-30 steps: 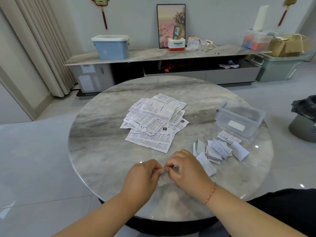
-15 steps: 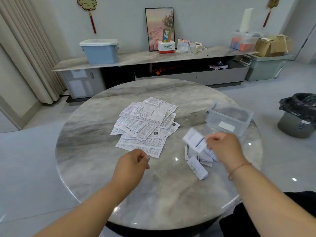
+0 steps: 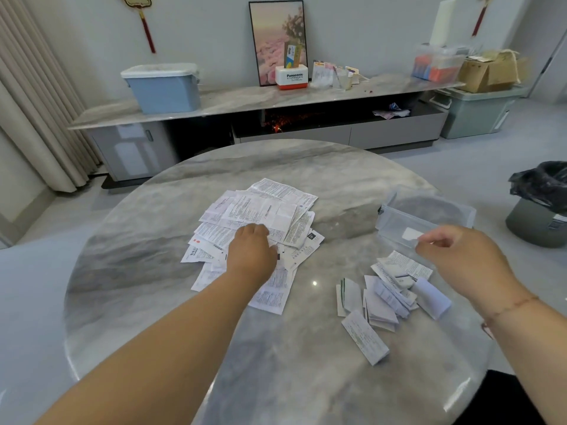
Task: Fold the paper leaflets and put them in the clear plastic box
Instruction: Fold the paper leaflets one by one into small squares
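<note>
Now the left hand (image 3: 251, 251) is lying on the flat leaflets (image 3: 260, 231), its grip hidden; the right hand (image 3: 460, 259), loosely curled and empty, is hovering between the folded leaflets (image 3: 389, 296) and the clear plastic box (image 3: 426, 219) on the bench (image 3: 276, 348).

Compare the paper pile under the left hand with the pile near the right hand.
The centre pile holds flat, unfolded leaflets, overlapping widely; the right pile holds small folded leaflets, bunched loosely. The left hand rests on the centre pile; the right hand hovers above the right pile. Both lie on the table.
</note>
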### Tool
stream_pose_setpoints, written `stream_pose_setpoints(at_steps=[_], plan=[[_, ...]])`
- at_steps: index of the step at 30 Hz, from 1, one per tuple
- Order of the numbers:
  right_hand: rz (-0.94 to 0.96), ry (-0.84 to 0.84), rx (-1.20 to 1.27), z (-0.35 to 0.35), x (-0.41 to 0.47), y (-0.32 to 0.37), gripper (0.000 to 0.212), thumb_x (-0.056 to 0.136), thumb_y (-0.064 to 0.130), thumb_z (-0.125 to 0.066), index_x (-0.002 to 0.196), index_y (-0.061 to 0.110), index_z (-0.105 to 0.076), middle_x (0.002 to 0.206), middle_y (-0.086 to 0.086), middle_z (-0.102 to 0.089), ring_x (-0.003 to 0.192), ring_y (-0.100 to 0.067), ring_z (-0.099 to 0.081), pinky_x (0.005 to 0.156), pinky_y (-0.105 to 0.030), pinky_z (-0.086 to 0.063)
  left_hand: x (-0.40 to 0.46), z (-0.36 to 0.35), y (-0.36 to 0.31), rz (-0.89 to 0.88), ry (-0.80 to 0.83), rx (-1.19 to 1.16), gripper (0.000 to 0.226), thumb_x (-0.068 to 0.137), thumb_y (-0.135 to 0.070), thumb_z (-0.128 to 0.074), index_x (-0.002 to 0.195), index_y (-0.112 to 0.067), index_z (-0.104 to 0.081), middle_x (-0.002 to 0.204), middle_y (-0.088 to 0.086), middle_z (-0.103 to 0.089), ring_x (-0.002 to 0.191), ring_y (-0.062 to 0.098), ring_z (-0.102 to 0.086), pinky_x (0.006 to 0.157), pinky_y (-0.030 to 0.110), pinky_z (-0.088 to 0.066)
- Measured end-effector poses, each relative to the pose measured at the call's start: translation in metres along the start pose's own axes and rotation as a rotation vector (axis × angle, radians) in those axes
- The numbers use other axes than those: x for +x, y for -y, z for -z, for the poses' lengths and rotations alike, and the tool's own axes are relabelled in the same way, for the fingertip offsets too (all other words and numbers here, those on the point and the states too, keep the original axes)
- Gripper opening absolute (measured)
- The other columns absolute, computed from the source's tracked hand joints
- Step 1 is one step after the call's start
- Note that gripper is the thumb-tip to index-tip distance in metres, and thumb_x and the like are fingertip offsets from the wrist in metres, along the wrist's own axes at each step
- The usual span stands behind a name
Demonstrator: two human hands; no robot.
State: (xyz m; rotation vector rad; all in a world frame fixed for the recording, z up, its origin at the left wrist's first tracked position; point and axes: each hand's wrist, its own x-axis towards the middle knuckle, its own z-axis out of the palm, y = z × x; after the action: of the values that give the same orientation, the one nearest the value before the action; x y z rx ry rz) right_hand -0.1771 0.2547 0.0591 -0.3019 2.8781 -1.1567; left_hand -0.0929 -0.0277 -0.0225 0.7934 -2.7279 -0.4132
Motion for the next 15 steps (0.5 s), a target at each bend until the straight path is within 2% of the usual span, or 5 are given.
stream_pose_setpoints(at_steps=[4,7,11,13,15], plan=[[0.064,0.039,0.056,-0.006,-0.008,0.015,0.011,0.08,0.022,-0.066,0.091,0.023,-0.067,0.077,0.01,-0.06,0.065,-0.008,-0.055,0.057,-0.025,-0.037,0.035,-0.017,-0.015,0.051,0.037,0.119,0.066,0.086,-0.05,-0.057,0.131,-0.007,-0.037,0.13,0.01,-0.047,0.123,0.026,-0.042,0.104,0.035,-0.035],[0.108,0.033,0.055,-0.01,-0.008,0.019,0.01,0.081,0.022,-0.066,0.091,0.023,-0.066,0.077,0.009,-0.061,0.064,-0.007,-0.055,0.057,-0.022,-0.037,0.048,-0.024,-0.019,0.127,0.141,0.252,0.068,0.083,-0.058,-0.056,0.126,-0.008,-0.038,0.118,0.008,-0.054,0.109,0.026,-0.054,0.09,0.036,-0.042],[0.15,0.048,0.031,-0.022,-0.004,0.017,0.008,0.081,0.023,-0.066,0.089,0.027,-0.064,0.077,0.01,-0.061,0.064,-0.004,-0.056,0.056,-0.018,-0.036,0.049,-0.02,-0.021,0.068,0.114,0.335,0.013,0.09,-0.013,-0.047,0.103,-0.011,-0.047,0.083,0.001,-0.055,0.075,0.022,-0.056,0.064,0.031,-0.041],[0.18,0.071,0.007,-0.027,-0.004,0.017,0.007,0.081,0.024,-0.066,0.086,0.029,-0.063,0.075,0.011,-0.061,0.065,-0.005,-0.055,0.057,-0.02,-0.036,0.044,-0.014,-0.019,0.047,0.104,0.318,0.016,0.084,0.0,-0.045,0.091,-0.015,-0.044,0.069,-0.002,-0.047,0.064,0.02,-0.05,0.06,0.03,-0.04],[0.215,0.11,-0.022,-0.032,-0.006,0.019,0.006,0.081,0.026,-0.066,0.084,0.03,-0.062,0.076,0.012,-0.061,0.066,-0.004,-0.055,0.057,-0.02,-0.037,0.033,-0.007,-0.016,0.043,0.089,0.25,0.016,0.085,0.001,-0.045,0.086,-0.015,-0.044,0.066,-0.001,-0.045,0.063,0.019,-0.049,0.058,0.03,-0.039]])
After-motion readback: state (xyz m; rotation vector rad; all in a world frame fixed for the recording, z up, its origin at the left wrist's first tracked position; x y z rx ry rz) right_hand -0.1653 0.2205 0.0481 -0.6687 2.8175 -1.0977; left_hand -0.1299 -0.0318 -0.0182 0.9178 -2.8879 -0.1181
